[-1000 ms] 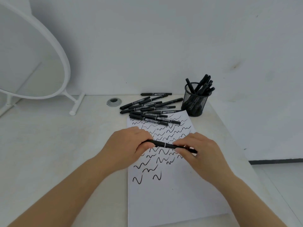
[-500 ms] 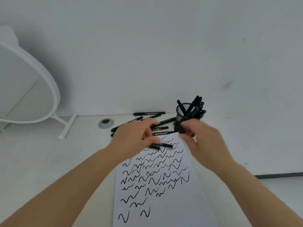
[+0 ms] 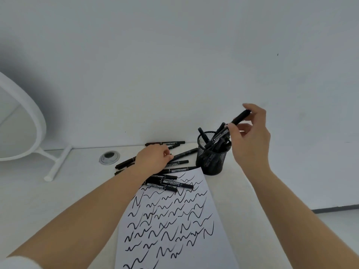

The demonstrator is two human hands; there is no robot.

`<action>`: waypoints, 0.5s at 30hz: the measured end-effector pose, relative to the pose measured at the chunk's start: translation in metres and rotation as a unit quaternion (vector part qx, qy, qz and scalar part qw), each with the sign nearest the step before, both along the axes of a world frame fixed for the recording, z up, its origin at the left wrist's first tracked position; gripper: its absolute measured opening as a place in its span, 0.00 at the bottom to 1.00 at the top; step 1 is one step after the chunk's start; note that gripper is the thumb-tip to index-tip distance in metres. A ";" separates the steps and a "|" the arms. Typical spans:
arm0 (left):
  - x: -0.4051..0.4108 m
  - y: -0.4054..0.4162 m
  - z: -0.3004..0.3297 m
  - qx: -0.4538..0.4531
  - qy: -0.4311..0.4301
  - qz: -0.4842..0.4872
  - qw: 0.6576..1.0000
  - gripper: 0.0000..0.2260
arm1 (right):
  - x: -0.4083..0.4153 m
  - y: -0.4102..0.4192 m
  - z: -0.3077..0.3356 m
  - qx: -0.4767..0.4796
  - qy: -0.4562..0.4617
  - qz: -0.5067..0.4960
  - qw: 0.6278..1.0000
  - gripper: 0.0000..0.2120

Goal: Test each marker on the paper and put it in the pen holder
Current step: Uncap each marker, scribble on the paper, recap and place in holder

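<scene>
Right hand (image 3: 250, 136) pinches a marker (image 3: 236, 121) tilted over the pen holder (image 3: 211, 160), lower end among markers inside; holder near desk's (image 3: 81, 191) back edge; left hand (image 3: 153, 158) curled on loose markers (image 3: 169, 181) at the paper's (image 3: 174, 230) far edge, grasp unclear.

Surface: white table (image 3: 81, 183).
Paper: sheet (image 3: 174, 239) of black squiggles, lying flat.
Markers: loose pile (image 3: 171, 183), partly over the sheet's far edge.
Holder: black mesh pen holder (image 3: 210, 162), upright, beside the sheet's far corner.
Stand: white mirror stand (image 3: 56, 164), far left.
Grommet: round, grey (image 3: 109, 157).
</scene>
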State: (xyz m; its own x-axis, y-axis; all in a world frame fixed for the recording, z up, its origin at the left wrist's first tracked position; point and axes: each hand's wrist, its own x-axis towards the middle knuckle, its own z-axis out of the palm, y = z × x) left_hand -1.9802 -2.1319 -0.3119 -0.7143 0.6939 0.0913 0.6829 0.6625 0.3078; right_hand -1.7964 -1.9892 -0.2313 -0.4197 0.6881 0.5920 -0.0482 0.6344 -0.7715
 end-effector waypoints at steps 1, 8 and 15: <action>0.000 0.002 -0.004 -0.003 0.002 0.002 1.000 0.10 | -0.003 0.001 -0.004 0.003 -0.013 0.000 1.000 0.22; -0.002 0.012 -0.015 -0.011 0.024 0.008 1.000 0.09 | -0.018 0.000 -0.020 0.056 -0.109 0.009 0.992 0.19; -0.003 0.017 -0.013 -0.037 0.029 -0.007 0.999 0.12 | -0.026 -0.006 -0.027 0.201 -0.227 -0.003 0.953 0.11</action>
